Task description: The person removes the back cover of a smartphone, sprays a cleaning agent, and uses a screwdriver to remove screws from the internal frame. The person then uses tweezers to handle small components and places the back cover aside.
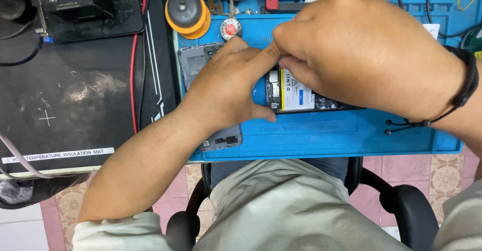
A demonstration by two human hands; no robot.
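An opened smartphone (301,97) is laid flat on a blue silicone repair mat (326,130), near the middle of the mat and well inside its front edge. Its back is off, so that a white-labelled battery (296,94) and part of the dark circuit board beside it are exposed.

The left hand (226,87) is set on the left end of the phone. Its thumb is pressed against the near edge of the phone and its forefinger is stretched out over the top, where it is met by the fingertips of the right hand (366,55). The right hand is curled over the right part of the phone, with its fingers bent down onto the battery area; whether anything is pinched between them cannot be told, since the fingertips are hidden by the hand itself. A black cord bracelet (464,87) is worn on the right wrist.

A grey phone back cover (193,62) is lying on the mat just left of the phone, partly covered by the left hand and wrist. Behind it, at the far left corner of the mat, a round orange and grey tool (188,12) is seen. A black insulation mat (70,95) is spread to the left of the blue one.
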